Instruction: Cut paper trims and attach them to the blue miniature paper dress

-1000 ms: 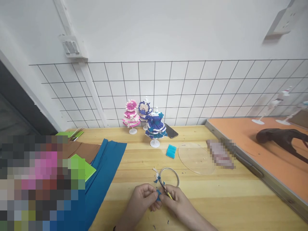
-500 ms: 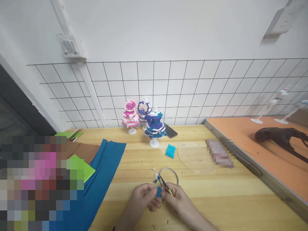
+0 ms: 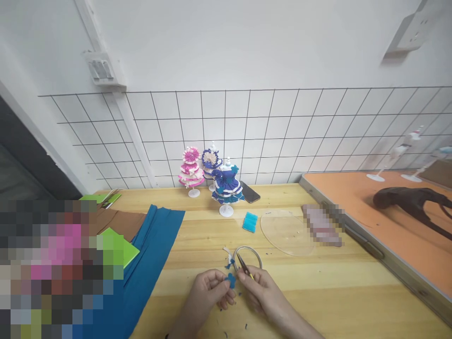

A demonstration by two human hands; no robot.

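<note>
My left hand (image 3: 212, 289) pinches a small teal-blue cloth piece (image 3: 231, 281) with a scalloped, flower-like edge. Beside it, my right hand (image 3: 259, 289) is closed around a small pair of scissors (image 3: 243, 264) with dark blades and a bit of yellow at the handle. The blades point up and away from me, a little apart from the cloth. Just beyond the hands lies a thin ring (image 3: 260, 256) on the wooden table (image 3: 300, 292). White and blue cloth scraps (image 3: 229, 259) touch or lie close to the ring's left side.
Several miniature dress stands, including a blue one (image 3: 228, 186) and a pink one (image 3: 191, 172), stand near the wall by a phone (image 3: 250, 191). Teal cloth (image 3: 158, 240) covers the left side. A clear disc (image 3: 286, 233) and a turquoise pad (image 3: 250, 222) lie beyond my hands.
My right hand has moved slightly right, away from the cloth piece, taking the scissors with it. The cloth has turned in my left fingers, so more of its scalloped outline shows.
</note>
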